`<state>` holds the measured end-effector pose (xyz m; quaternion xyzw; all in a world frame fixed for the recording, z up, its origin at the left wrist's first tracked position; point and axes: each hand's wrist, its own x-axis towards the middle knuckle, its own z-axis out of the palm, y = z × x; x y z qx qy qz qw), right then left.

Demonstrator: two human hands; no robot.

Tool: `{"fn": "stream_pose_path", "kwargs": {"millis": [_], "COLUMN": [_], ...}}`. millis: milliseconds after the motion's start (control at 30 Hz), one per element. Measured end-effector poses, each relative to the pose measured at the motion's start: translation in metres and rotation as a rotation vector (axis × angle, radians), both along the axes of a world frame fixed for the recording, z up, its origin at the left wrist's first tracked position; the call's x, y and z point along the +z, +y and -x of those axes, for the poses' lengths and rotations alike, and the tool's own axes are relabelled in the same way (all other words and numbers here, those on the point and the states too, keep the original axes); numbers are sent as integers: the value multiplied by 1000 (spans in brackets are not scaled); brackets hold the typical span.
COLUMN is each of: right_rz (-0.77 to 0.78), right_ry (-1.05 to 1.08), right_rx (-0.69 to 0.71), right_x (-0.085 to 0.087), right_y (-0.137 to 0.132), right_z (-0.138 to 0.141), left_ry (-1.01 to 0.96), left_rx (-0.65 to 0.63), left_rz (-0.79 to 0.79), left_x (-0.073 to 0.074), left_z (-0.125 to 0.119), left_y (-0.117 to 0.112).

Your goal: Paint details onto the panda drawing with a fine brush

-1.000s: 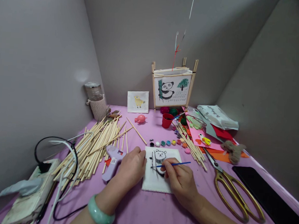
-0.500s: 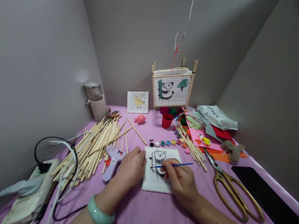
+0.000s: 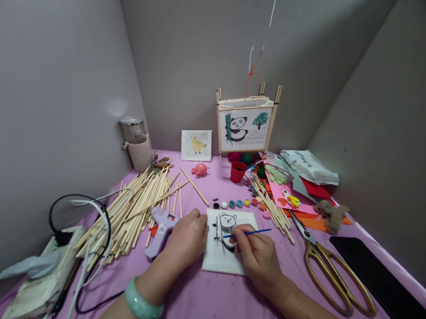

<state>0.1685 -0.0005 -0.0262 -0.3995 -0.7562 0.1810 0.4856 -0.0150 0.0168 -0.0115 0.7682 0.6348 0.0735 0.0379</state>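
Observation:
A small white canvas lies flat before me, bearing a black panda drawing beside a bamboo-like stem. My left hand is closed at the canvas's left edge, thumb along its side; the fingertips are partly hidden. In a pinch, my right hand holds a thin blue paintbrush over the drawing. The brush tip is close to the stem; whether it touches the canvas I cannot tell. Behind the canvas runs a row of small paint pots, including black, white, green, blue and yellow.
Left are a lilac glue gun, wooden sticks, a power strip with cables and a jar. Behind stand a red cup and a stick-framed panda lantern. Right lie gold-handled scissors and a black phone-like slab.
The brush has shifted slightly: its tip has moved a little right and up from the lower stem. My left hand and the canvas stay in place.

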Motion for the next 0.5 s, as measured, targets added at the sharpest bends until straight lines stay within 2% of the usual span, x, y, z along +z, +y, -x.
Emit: {"fn": "stream_pose_path", "kwargs": {"millis": [500], "right_rz": [4], "right_ry": [19], "right_rx": [66], "right_x": [1], "right_y": [0], "right_z": [0], "left_ry": [-5], "left_rx": [2], "left_rz": [-18], "left_x": [-2], "left_z": [1], "left_y": [1]}}
